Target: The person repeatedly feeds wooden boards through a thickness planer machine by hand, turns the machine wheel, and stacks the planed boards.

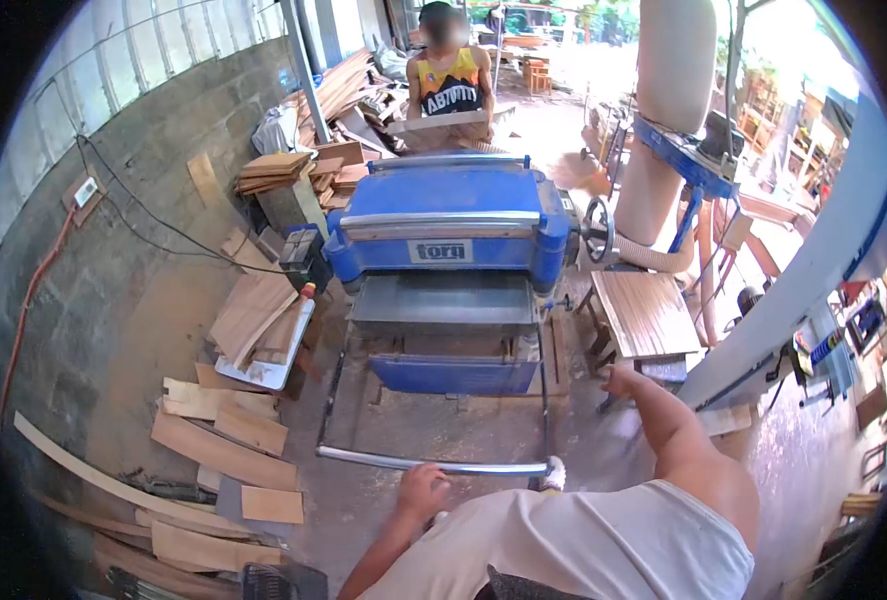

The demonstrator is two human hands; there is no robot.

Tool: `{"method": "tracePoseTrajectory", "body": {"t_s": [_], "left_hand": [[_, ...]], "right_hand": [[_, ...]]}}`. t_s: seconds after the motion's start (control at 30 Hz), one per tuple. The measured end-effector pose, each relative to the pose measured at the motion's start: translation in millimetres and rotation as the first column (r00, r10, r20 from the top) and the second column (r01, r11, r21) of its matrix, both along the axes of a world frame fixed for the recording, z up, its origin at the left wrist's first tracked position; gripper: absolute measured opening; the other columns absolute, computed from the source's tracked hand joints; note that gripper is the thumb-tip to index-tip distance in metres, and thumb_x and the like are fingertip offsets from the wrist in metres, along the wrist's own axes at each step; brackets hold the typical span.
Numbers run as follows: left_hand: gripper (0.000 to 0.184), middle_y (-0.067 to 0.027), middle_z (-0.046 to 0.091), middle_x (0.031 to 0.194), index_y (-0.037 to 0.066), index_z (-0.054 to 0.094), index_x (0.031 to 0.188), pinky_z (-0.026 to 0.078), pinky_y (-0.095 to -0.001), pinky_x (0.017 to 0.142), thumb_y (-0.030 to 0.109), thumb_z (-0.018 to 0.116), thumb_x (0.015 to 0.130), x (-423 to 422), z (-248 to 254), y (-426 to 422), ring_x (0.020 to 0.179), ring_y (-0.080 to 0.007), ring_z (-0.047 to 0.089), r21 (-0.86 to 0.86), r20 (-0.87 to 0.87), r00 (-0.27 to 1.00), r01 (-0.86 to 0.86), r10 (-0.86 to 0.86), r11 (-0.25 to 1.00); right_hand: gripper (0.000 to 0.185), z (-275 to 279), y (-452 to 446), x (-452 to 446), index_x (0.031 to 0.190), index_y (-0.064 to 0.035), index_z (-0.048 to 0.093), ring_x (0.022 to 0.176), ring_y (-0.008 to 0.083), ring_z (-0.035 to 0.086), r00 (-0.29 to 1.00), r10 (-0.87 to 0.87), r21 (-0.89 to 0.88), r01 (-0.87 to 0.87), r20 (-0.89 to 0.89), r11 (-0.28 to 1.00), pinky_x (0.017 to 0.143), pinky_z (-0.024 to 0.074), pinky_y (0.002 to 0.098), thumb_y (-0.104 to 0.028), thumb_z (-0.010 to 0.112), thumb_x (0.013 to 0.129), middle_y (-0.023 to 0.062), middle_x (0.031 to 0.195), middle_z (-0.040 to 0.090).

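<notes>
My left hand [424,490] is at the lower middle, just below the metal bar [434,463] of a frame. Its fingers are loosely curled, with nothing visible in them. To the right, my right hand [622,380] reaches out with its fingers apart, close to the near left corner of a striped wooden board [646,312] lying on a stand. Whether the fingertips touch the board is unclear. Between and beyond the hands stands a blue planer [444,205] with a grey metal bed [444,300].
Behind the planer a person [451,80] holds a wide board [442,122]. Wood pieces [249,310] are stacked on a stand at the left, with more planks [224,450] on the floor. A handwheel [598,230] and a white post [794,310] are on the right.
</notes>
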State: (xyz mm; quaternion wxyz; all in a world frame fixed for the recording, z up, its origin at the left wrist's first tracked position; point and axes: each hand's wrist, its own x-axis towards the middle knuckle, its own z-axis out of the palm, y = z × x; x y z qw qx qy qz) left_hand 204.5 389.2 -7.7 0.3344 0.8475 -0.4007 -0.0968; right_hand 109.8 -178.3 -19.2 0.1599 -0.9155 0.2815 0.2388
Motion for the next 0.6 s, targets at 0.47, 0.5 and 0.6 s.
{"method": "tracePoseTrajectory", "body": {"t_s": [0.47,0.5,0.6], "left_hand": [[0.036,-0.0139,0.053,0.063,0.005,0.046,0.061,0.041,-0.0449,0.059,0.026,0.072,0.076,86.9,15.7,36.2,0.062,-0.0348,0.053,0.215,0.025,0.926,-0.373,0.377,0.903],[0.037,-0.0141,0.053,0.061,0.005,0.047,0.061,0.042,-0.0451,0.059,0.028,0.071,0.076,90.1,10.7,35.0,0.061,-0.0347,0.053,0.173,0.064,0.917,-0.398,0.393,0.901],[0.036,-0.0144,0.054,0.061,0.006,0.050,0.059,0.042,-0.0451,0.059,0.029,0.072,0.075,99.6,0.0,30.2,0.061,-0.0342,0.054,0.213,0.030,0.947,-0.320,0.321,0.923]], "right_hand": [[0.067,154.0,39.0,73.5,0.129,0.0026,0.043,0.111,0.0365,0.055,0.676,-0.332,0.103,0.356,0.658,0.929,0.093,0.0429,0.0406,-0.042,0.063,0.083,0.0265,0.121,0.055],[0.063,141.8,11.3,99.2,0.125,0.0038,0.046,0.112,0.0383,0.053,0.527,-0.278,0.077,0.371,0.803,0.925,0.096,0.0407,0.0423,-0.040,0.063,0.082,0.0280,0.120,0.054],[0.057,158.6,-42.9,167.3,0.117,0.0051,0.051,0.114,0.0396,0.050,0.415,-0.294,0.100,0.429,0.861,0.898,0.099,0.0369,0.0454,-0.038,0.063,0.082,0.0285,0.120,0.053]]}}
